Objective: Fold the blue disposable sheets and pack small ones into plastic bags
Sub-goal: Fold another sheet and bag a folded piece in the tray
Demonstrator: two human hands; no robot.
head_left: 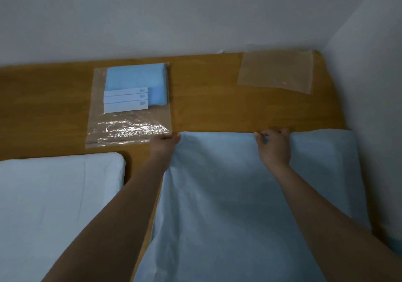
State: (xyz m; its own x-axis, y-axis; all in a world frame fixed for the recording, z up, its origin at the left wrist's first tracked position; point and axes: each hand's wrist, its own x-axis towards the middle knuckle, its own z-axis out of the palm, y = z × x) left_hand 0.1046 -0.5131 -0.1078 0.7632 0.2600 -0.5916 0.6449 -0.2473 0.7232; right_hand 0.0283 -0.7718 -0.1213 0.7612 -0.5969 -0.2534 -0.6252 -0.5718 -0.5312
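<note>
A wooden surface (217, 99) of warm brown grain fills the scene, butted against pale grey-white walls that meet in a corner beyond and to the right of the hands. Three blue sheets show in all. The largest, an open blue sheet (228, 205), spreads from under both forearms down to the near edge of the view, its far edge lying straight across the surface at the fingertips. A second, paler folded sheet (54, 205) lies flat to the left of the left arm, apart from the open one, with a strip of bare wood between them. The third is a small folded sheet (137, 79), a brighter blue, packed inside a clear plastic bag (128, 127) that lies beyond and to the left of the left hand; three white label strips (126, 101) lie stacked across its lower left part, their print too small to read. There are two bags: that filled one, whose near corner lies just beside the left hand, and an empty plastic bag (276, 71) lying flat well beyond the right hand, near the wall corner. Two bare arms reach forward. The left hand (165, 146) pinches the far left corner of the open sheet between thumb and fingers. The right hand (275, 146) pinches the same far edge further along, fingers curled down onto the fold, with more sheet running on to its right.
</note>
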